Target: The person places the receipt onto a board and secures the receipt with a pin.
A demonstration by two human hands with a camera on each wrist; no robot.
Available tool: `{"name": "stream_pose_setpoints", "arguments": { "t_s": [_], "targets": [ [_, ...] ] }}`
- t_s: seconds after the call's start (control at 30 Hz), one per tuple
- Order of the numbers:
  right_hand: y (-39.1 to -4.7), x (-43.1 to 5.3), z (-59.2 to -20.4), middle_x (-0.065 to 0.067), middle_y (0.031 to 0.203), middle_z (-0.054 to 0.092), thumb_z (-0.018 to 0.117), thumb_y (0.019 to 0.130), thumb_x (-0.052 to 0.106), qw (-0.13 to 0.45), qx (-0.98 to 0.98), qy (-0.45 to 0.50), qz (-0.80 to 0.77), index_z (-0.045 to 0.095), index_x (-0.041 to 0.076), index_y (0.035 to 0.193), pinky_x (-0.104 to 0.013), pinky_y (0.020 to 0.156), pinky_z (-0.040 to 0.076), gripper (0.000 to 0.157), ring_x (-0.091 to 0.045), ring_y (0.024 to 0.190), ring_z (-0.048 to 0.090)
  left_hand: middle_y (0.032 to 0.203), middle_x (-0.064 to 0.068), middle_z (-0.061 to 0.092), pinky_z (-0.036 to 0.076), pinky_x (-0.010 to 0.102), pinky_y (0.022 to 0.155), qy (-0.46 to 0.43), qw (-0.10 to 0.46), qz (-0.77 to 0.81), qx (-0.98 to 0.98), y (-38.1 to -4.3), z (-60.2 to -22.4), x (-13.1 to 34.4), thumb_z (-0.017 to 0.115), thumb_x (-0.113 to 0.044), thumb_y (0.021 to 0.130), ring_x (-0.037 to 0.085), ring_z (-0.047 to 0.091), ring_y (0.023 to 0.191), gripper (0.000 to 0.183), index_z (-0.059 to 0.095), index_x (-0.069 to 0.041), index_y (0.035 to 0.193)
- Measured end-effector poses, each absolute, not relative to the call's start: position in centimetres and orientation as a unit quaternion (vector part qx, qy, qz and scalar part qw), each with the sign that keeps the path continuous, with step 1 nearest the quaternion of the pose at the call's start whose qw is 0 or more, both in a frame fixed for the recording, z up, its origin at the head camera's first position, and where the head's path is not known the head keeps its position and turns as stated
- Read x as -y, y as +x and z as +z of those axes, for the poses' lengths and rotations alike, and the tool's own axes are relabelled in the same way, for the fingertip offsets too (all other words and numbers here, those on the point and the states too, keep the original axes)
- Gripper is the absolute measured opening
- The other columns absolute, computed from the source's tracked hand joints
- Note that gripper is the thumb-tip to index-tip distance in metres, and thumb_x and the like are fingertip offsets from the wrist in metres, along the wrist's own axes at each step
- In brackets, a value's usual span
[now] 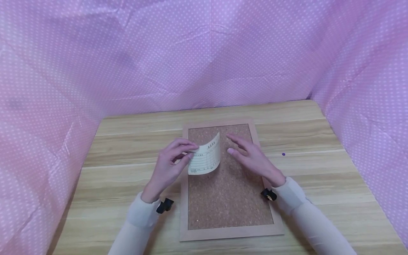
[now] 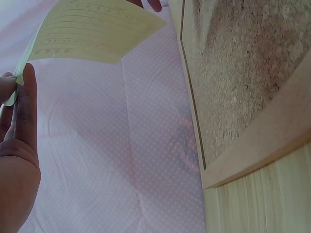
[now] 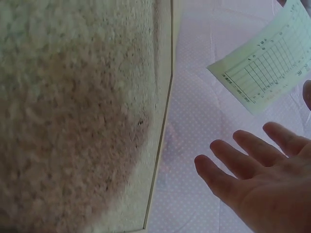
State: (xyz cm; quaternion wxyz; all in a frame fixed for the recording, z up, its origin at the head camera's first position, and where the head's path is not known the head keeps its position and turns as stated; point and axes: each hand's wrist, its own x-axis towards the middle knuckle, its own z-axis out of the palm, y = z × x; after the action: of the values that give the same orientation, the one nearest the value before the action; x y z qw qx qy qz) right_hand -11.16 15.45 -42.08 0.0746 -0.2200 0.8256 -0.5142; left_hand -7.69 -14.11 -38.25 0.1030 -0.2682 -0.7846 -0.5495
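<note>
Two hands work over a cork board (image 1: 229,198) on the wooden table (image 1: 127,141). Left hand (image 1: 169,166) pinches the left edge of a ruled paper slip (image 1: 205,157) between thumb and fingertips; the slip curls above the board's upper half, long axis roughly upright, heading pointing away from the person. Right hand (image 1: 255,159) hovers beside it, fingers straight, holding nothing. Flattening the curl against the cork before fixing would likely serve best.

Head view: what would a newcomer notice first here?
The pale printed slip, curled and pinched by the left hand above the cork board at the table's middle. Beside it the right hand hovers open over the cork. Pink dotted cloth walls in the table.
</note>
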Motion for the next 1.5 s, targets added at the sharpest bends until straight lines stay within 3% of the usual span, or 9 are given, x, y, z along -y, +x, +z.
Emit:
{"name": "stream_pose_setpoints", "arguments": {
  "t_s": [0.23,0.43,0.63,0.83,1.03,1.13,1.27,1.5],
  "targets": [
    [-11.5,-14.6,-42.2,-0.019,0.161,0.041,0.058,0.108,0.028,0.096,-0.804,-0.212,-0.547,0.032,0.003,0.161,-0.052,0.119,0.034,0.064,-0.036,0.146,0.041,0.118,0.010,0.069,0.061,0.028,0.078,-0.272,0.102,-0.552,0.782,-7.5,-38.1,13.8,0.069,0.014,0.090,0.019,0.068,0.101,0.027,0.076,0.002,0.114],
    [-11.3,-14.5,-42.1,-0.022,0.161,0.039,0.059,0.107,0.029,0.116,-0.784,-0.187,-0.580,0.022,0.008,0.165,-0.053,0.117,0.037,0.071,-0.038,0.144,0.045,0.121,0.010,0.068,0.061,0.028,0.080,-0.248,0.099,-0.557,0.786,-7.5,-38.4,13.9,0.068,0.012,0.092,0.019,0.067,0.105,0.027,0.075,0.002,0.116],
    [-11.1,-15.3,-42.3,-0.026,0.155,0.045,0.059,0.107,0.023,0.108,-0.770,-0.177,-0.603,0.023,0.010,0.165,-0.055,0.111,0.044,0.069,-0.041,0.137,0.052,0.122,0.009,0.068,0.060,0.027,0.080,-0.213,0.108,-0.559,0.794,-7.7,-39.2,14.2,0.068,0.011,0.093,0.019,0.067,0.106,0.025,0.076,0.001,0.115],
    [-11.0,-15.9,-42.4,-0.026,0.146,0.053,0.060,0.106,0.014,0.083,-0.770,-0.175,-0.608,0.032,0.004,0.161,-0.044,0.102,0.053,0.062,-0.040,0.127,0.060,0.122,0.008,0.068,0.062,0.029,0.079,-0.185,0.120,-0.556,0.801,-8.1,-40.1,14.3,0.068,0.011,0.092,0.022,0.069,0.101,0.028,0.076,-0.001,0.116],
    [-10.9,-16.4,-42.3,-0.017,0.122,0.066,0.065,0.103,0.010,0.068,-0.784,-0.161,-0.595,0.057,0.005,0.140,-0.027,0.077,0.056,0.039,-0.028,0.099,0.068,0.120,0.010,0.068,0.062,0.031,0.079,-0.184,0.124,-0.540,0.812,-8.2,-40.8,14.0,0.069,0.009,0.093,0.026,0.070,0.096,0.026,0.076,-0.001,0.116],
    [-10.8,-16.6,-42.4,-0.011,0.105,0.067,0.065,0.102,0.011,0.068,-0.803,-0.158,-0.571,0.065,0.007,0.130,-0.025,0.064,0.050,0.028,-0.019,0.080,0.062,0.122,0.009,0.067,0.062,0.031,0.081,-0.180,0.114,-0.539,0.815,-8.3,-41.2,13.9,0.069,0.007,0.093,0.025,0.070,0.097,0.027,0.076,-0.002,0.118],
    [-10.7,-16.9,-42.4,-0.007,0.085,0.060,0.066,0.102,0.012,0.074,-0.818,-0.152,-0.550,0.069,0.011,0.130,-0.025,0.056,0.043,0.028,-0.015,0.066,0.050,0.124,0.008,0.067,0.062,0.032,0.081,-0.174,0.098,-0.543,0.816,-8.5,-41.8,13.8,0.071,0.006,0.093,0.023,0.070,0.095,0.030,0.075,-0.003,0.121],
    [-10.8,-17.4,-42.5,-0.006,0.082,0.056,0.066,0.102,0.011,0.085,-0.833,-0.158,-0.523,0.068,0.011,0.136,-0.024,0.052,0.041,0.034,-0.016,0.064,0.048,0.127,0.012,0.065,0.062,0.030,0.079,-0.176,0.066,-0.537,0.823,-8.9,-42.4,13.4,0.072,0.006,0.091,0.023,0.066,0.093,0.032,0.074,0.000,0.122]
  ]
}}
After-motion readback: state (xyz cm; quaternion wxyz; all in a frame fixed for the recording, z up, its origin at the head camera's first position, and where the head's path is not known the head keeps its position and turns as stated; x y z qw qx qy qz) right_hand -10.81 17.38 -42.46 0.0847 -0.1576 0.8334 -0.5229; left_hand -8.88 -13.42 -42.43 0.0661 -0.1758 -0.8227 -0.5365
